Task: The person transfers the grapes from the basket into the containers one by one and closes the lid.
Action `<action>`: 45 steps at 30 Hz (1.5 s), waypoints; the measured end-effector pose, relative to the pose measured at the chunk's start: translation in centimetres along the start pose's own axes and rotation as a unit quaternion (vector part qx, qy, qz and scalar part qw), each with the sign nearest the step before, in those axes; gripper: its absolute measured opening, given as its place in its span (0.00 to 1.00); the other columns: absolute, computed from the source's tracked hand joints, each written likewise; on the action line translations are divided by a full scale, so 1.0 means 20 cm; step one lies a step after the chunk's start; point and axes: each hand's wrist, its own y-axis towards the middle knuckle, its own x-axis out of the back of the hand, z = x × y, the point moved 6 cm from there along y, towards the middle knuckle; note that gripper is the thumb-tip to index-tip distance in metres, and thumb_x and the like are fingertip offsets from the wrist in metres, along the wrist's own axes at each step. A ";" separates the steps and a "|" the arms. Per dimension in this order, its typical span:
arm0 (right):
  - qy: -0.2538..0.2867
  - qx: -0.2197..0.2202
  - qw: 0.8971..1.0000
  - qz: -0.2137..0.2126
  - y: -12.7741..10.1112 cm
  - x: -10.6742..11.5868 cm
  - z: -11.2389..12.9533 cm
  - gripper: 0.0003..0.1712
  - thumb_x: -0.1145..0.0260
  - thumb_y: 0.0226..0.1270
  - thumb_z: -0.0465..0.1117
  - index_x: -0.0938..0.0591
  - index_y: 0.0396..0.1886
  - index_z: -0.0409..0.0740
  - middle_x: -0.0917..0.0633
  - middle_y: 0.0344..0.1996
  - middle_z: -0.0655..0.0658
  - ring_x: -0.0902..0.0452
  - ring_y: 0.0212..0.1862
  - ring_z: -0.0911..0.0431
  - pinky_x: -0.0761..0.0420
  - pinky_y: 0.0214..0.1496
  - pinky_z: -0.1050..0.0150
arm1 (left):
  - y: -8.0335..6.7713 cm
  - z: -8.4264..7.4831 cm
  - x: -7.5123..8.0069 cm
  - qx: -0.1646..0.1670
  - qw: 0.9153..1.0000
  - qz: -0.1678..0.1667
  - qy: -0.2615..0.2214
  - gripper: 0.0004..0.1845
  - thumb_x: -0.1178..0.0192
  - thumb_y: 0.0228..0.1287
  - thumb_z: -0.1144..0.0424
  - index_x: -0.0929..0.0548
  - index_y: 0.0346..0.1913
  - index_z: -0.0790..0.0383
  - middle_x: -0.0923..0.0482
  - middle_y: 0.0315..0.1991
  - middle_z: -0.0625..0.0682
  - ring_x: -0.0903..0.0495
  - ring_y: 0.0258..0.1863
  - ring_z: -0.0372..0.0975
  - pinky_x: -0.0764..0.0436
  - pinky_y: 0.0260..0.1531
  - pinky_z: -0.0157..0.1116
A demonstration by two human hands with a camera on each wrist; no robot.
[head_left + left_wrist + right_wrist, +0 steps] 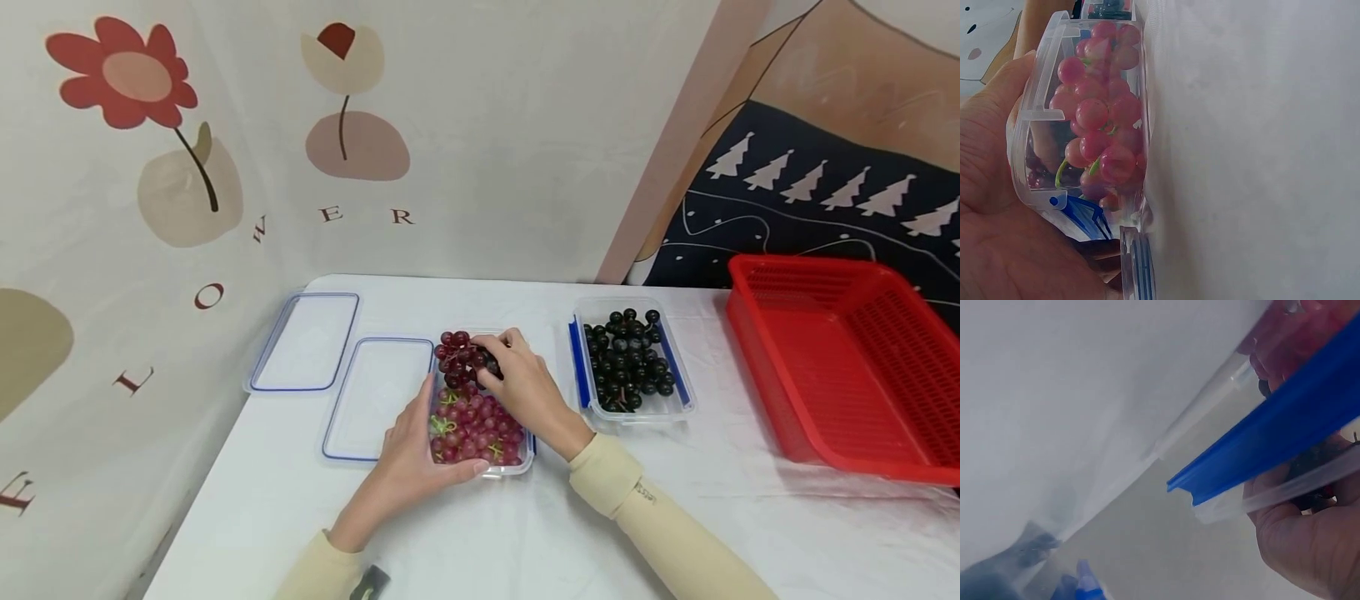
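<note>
My right hand [525, 379] pinches a bunch of dark red grapes [456, 358] at the far end of a clear container with blue latches [517, 471]. Pink-red grapes with green stems [480, 429] fill the nearer part of that container. Around its near left corner lies my left hand [412, 458], fingers straight along the left side and thumb along the front rim. In the left wrist view, the pink-red grapes [1100, 112] show through the wall beside the left hand [997, 144]. A blue latch [1272, 425] partly covers the right hand [1310, 544] in the right wrist view.
A second clear container [678, 408] with black grapes [630, 362] stands to the right. Farther right is a red plastic basket [862, 350]. Two clear lids with blue seals, one nearer [378, 400] and one farther [307, 342], lie on the left of the white table [247, 492].
</note>
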 end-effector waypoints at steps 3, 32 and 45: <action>-0.036 0.010 0.999 0.005 0.00 -0.03 0.01 0.28 0.26 0.78 0.39 0.19 0.75 0.46 0.21 0.52 0.41 0.32 0.22 0.60 0.27 0.22 0.66 | 0.00 0.00 0.00 0.000 1.000 0.000 0.000 0.78 0.20 0.52 0.30 0.63 0.91 0.55 0.54 0.87 0.67 0.49 0.84 0.64 0.50 0.76 0.71; -0.148 0.071 0.986 -0.031 -0.02 -0.03 0.02 0.34 0.26 0.77 0.52 0.21 0.72 0.36 0.18 0.65 0.35 0.26 0.70 0.37 0.22 0.65 0.42 | -0.01 -0.01 0.01 0.007 1.000 -0.001 0.006 0.78 0.20 0.51 0.30 0.62 0.91 0.56 0.54 0.87 0.68 0.50 0.84 0.65 0.50 0.76 0.71; -0.135 0.099 0.981 0.100 -0.03 -0.09 0.02 0.33 0.42 0.88 0.59 0.25 0.82 0.49 0.30 0.81 0.40 0.45 0.85 0.40 0.35 0.77 0.38 | -0.01 -0.01 0.00 0.004 1.000 0.000 0.005 0.78 0.20 0.52 0.30 0.62 0.91 0.56 0.55 0.87 0.68 0.51 0.84 0.65 0.52 0.76 0.72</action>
